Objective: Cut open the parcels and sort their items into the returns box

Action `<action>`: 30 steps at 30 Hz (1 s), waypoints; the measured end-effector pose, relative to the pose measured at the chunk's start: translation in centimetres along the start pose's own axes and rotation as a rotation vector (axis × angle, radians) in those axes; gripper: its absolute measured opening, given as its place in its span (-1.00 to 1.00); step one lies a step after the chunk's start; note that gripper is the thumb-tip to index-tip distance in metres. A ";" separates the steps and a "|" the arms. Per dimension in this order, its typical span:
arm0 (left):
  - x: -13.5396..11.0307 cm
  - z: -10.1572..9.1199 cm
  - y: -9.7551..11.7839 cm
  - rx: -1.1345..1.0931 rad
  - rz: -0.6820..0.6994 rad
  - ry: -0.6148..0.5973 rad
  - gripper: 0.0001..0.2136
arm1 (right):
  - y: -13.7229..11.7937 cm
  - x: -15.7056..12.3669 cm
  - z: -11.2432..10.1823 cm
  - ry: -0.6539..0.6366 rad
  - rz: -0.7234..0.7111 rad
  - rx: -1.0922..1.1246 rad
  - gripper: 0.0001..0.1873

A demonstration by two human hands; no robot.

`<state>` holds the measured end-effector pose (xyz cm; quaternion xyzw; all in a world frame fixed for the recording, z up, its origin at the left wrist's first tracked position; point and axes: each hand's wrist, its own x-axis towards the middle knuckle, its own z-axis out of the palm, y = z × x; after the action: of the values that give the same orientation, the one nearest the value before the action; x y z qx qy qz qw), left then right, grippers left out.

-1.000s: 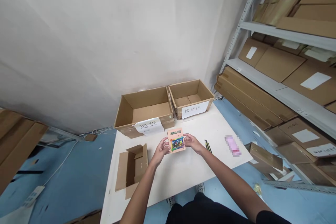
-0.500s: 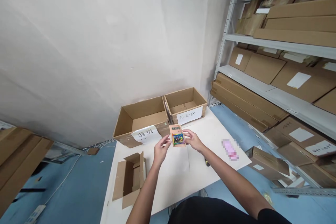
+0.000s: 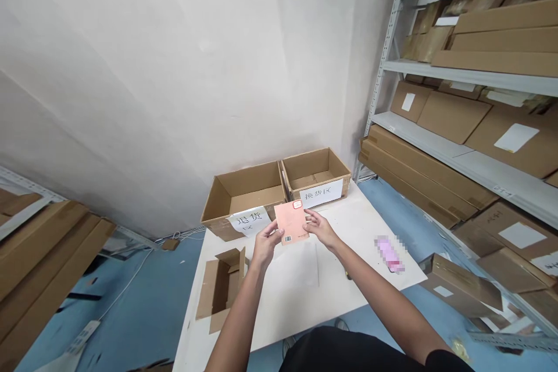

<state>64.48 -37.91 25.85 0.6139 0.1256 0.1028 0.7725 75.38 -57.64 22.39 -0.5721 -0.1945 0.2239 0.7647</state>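
Both hands grip a thin pink booklet [image 3: 291, 222], barcode side up, above the table's [image 3: 305, 296] far half. The left hand [image 3: 265, 244] pinches its lower-left corner and the right hand [image 3: 321, 228] its right edge. Behind it, 2 open labelled boxes, a wide carton [image 3: 223, 199] and a narrow carton [image 3: 344, 185], stand along the far edge.

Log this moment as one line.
left hand: holds pink booklet | right hand: holds it too | barcode side: toward camera | below: white table

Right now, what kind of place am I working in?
Likely a warehouse stockroom: metal shelves loaded with flat cardboard boxes, labelled open cartons on the table, and a barcoded book held up.
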 end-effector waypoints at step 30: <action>-0.3 4.5 -1.6 0.300 0.191 0.265 -0.51 | 0.1 1.7 -0.7 -0.312 -0.057 -0.073 -0.46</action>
<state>65.67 -42.45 25.30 0.7122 0.1811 0.2355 0.6360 77.15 -57.19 22.22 -0.5522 -0.3350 0.2811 0.7098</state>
